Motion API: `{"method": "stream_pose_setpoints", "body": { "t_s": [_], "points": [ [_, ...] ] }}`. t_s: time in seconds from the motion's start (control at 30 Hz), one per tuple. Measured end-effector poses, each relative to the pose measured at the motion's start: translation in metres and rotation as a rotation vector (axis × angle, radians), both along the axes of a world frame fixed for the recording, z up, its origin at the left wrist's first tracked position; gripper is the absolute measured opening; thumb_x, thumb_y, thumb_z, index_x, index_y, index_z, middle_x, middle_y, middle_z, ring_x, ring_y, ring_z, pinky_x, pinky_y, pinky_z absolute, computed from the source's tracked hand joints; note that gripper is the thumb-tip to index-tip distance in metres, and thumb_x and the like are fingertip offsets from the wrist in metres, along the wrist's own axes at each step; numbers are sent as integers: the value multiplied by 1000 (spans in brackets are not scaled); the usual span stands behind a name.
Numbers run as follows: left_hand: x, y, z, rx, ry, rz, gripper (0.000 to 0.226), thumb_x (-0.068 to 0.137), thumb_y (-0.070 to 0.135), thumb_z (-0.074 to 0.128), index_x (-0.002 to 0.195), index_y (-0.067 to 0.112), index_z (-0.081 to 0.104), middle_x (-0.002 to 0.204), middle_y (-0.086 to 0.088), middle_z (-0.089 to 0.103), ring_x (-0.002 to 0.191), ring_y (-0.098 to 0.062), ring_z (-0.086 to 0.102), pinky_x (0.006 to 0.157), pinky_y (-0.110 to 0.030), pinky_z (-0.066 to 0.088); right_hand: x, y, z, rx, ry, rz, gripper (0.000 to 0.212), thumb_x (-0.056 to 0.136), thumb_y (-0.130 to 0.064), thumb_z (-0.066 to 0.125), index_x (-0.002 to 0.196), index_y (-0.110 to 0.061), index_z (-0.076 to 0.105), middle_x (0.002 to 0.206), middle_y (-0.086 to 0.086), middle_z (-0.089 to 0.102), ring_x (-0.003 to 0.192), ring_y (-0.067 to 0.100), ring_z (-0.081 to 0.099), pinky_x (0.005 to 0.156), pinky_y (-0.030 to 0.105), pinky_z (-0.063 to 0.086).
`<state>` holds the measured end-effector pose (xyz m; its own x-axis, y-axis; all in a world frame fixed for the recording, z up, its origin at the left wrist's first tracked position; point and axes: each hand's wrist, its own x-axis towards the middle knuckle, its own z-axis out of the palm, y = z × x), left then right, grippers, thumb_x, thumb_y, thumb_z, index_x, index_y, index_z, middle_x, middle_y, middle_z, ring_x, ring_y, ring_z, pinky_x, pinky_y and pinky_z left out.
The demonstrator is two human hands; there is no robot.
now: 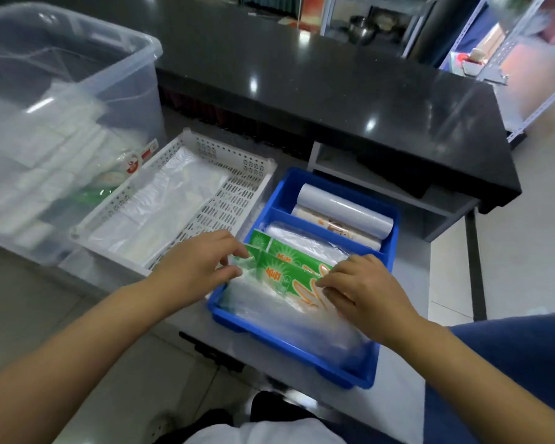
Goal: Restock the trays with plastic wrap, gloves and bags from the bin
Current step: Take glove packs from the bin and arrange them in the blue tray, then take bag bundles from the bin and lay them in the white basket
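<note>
**Gripping a glove pack (pixel 285 277) at both ends, inside the blue tray (pixel 279 193)**

Pinching the pack's left corner with the left hand (pixel 193 267), grip narrow, thumb and fingertips closing on the green card and the clear film beside it. Holding the right end with the right hand (pixel 362 290), grip likewise narrow, fingers curling over the card's edge.

Showing a green header card with orange lettering, and clear folded film below it spilling toward the tray's near wall. Lying in the tray's large near compartment, just in front of a second green-headed pack (pixel 285 253) and touching it. Keeping, beyond a blue divider in the far compartment, a white roll of plastic wrap (pixel 343 208) on its side, with a printed roll (pixel 334 227) just beside it.

Sitting on a pale grey bench (pixel 407 283), close against a white perforated basket (pixel 234 200) on the left, itself carrying flat clear bags (pixel 161 206). Standing further left, just beside the basket, a large clear bin (pixel 77 75) holding white and green packets, blurred through its wall.

Running behind everything, a black glossy worktop (pixel 334 91) catching glints of light, with metal shelving (pixel 526 91) blurring at the upper right. Showing pale floor tiles (pixel 39 299) below the left forearm and a blue garment (pixel 510 347) at the right edge.
</note>
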<state>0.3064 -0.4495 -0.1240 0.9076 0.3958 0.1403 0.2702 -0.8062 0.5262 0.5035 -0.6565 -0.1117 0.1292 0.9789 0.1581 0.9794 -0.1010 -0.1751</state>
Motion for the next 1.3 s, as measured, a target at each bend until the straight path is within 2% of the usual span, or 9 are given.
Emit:
{"method": "stream_pose_setpoints", "body": {
  "t_s": [0.1, 0.23, 0.43, 0.57, 0.83, 0.9, 1.03, 1.2, 1.3],
  "points": [
    [-17, 18, 25, 30, -42, 31, 18, 80, 25, 69, 98, 26, 66, 88, 18, 58, 72, -2, 58, 63, -28, 48, -14, 27, 21, 48, -26, -1, 11, 80, -17, 71, 91, -17, 75, 81, 0, 73, 75, 25, 64, 67, 39, 48],
    [-56, 49, 53, 172, -77, 6, 19, 83, 37, 62, 98, 26, 66, 91, 13, 64, 76, -7, 62, 62, -30, 47, -55, 78, 41, 112, -51, 26, 9, 80, -13, 69, 86, -14, 75, 77, 3, 73, 71, 30, 64, 66, 42, 49],
    [-146, 99, 81, 493, -145, -23, 14, 80, 28, 69, 85, 16, 70, 77, 2, 68, 67, -22, 63, 50, -31, 46, -152, 157, 61, 141, -47, 11, 12, 84, -18, 67, 93, -20, 74, 82, -3, 73, 75, 22, 64, 69, 33, 41],
    [-198, 131, 92, 611, -180, -16, 24, 84, 33, 52, 79, 15, 67, 70, -1, 63, 61, -23, 58, 51, -33, 44, -214, 205, 66, 133, -51, 35, 14, 86, -22, 64, 97, -22, 73, 86, -4, 72, 80, 19, 63, 74, 34, 46],
    [-273, 204, 117, 548, -327, 43, 22, 86, 28, 55, 82, 13, 70, 78, -2, 70, 67, -21, 62, 59, -32, 47, -286, 283, 87, 332, -33, 63, 8, 82, -14, 68, 85, -15, 75, 75, -1, 72, 67, 23, 64, 64, 39, 51],
    [-280, 227, 119, 559, -335, 92, 25, 85, 29, 53, 80, 13, 71, 77, -2, 70, 66, -23, 62, 57, -33, 48, -287, 303, 94, 386, -32, 58, 8, 82, -14, 67, 84, -15, 75, 72, -1, 71, 65, 22, 64, 62, 39, 52],
    [-290, 276, 117, 575, -286, 170, 13, 80, 26, 65, 80, 14, 71, 76, -1, 70, 64, -24, 63, 55, -30, 45, -277, 347, 104, 442, -43, 55, 9, 83, -15, 67, 85, -15, 75, 73, -2, 72, 67, 18, 65, 64, 37, 53],
    [-292, 338, 117, 590, -173, 228, 11, 80, 26, 66, 79, 16, 71, 73, 2, 68, 64, -23, 62, 53, -27, 40, -260, 417, 118, 420, -48, 101, 8, 81, -13, 69, 85, -15, 76, 77, -1, 74, 66, 18, 66, 62, 28, 53],
    [-293, 371, 120, 584, -106, 242, 8, 78, 22, 71, 83, 16, 71, 78, 2, 69, 70, -25, 63, 56, -30, 44, -254, 470, 125, 277, -7, 111, 13, 85, -21, 64, 92, -16, 75, 87, 0, 74, 77, 21, 68, 69, 36, 56]
  ]
}}
